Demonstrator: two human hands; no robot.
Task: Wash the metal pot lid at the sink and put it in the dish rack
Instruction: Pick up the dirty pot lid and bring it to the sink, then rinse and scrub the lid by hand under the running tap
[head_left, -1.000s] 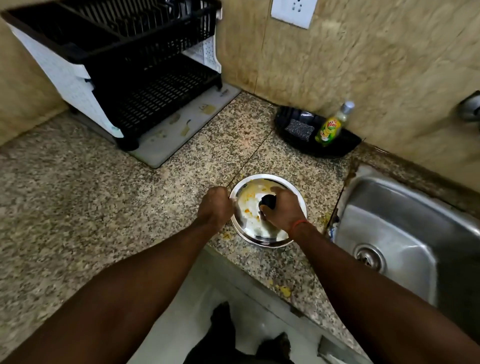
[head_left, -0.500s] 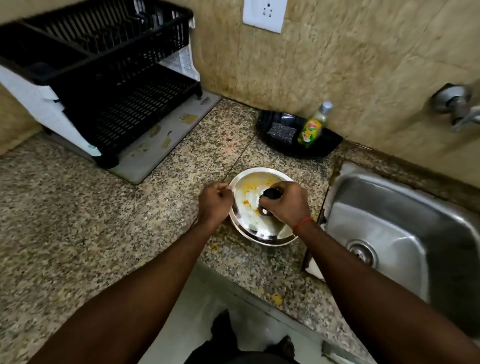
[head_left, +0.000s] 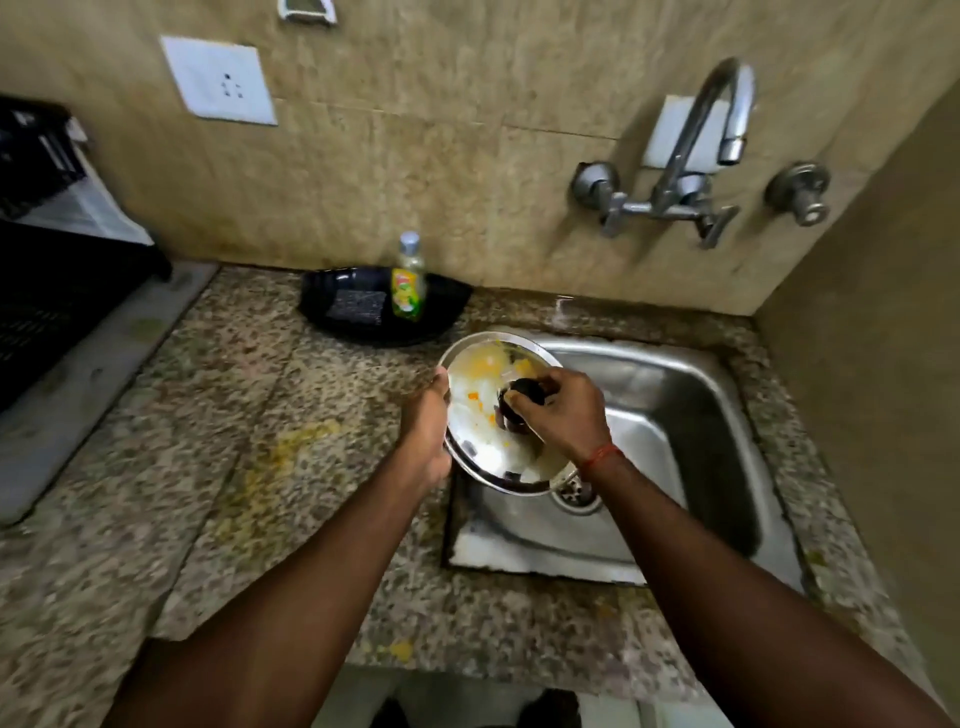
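1. Head view, far left first: the black plastic dish rack (head_left: 47, 291) sits at the edge of the speckled granite counter (head_left: 218, 426), well apart from the sink. That's where the lid ends up, so that bit isn't done.
2. Yellowish food smears on the counter between rack and sink.
3. Black shallow tray (head_left: 441, 312) by the wall holds a dark scrub pad (head_left: 357, 306) and a small green-labelled bottle of dish soap (head_left: 408, 283). Neither touched, by the look of it.
4. Left hand (head_left: 423, 436) grips the rim of the round metal pot lid (head_left: 478, 431); right hand (head_left: 563, 415) is closed on its black knob (head_left: 524, 397).
5. Lid is tilted, over the left edge of the steel sink (head_left: 675, 395), dirty with white and orange residue.
6. Curved chrome tap (head_left: 696, 145) looks dry, no water running. Washing hasn't started, I'd say. Nothing blocks the basin.
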